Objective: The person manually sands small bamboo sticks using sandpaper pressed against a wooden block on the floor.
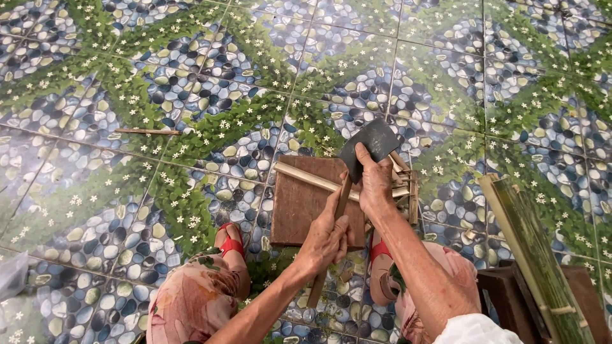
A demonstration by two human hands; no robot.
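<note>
The right hand (375, 185) grips one cleaver (370, 145), blade up at 12 o'clock. The left hand (326, 239) is closed round one bamboo strip (333, 239), long axis from 6 to 12, standing just below the blade over one wooden board (296, 204), with split pieces (403, 185) at 3 o'clock

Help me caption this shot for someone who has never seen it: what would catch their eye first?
First, the floor tiles, painted with blue-grey pebbles, green leaves and small white flowers, filling the frame. At the centre, the right hand presses on the dark cleaver blade while the left hand holds a bamboo stick above a brown wooden board. A split green bamboo length leans at the right.
</note>
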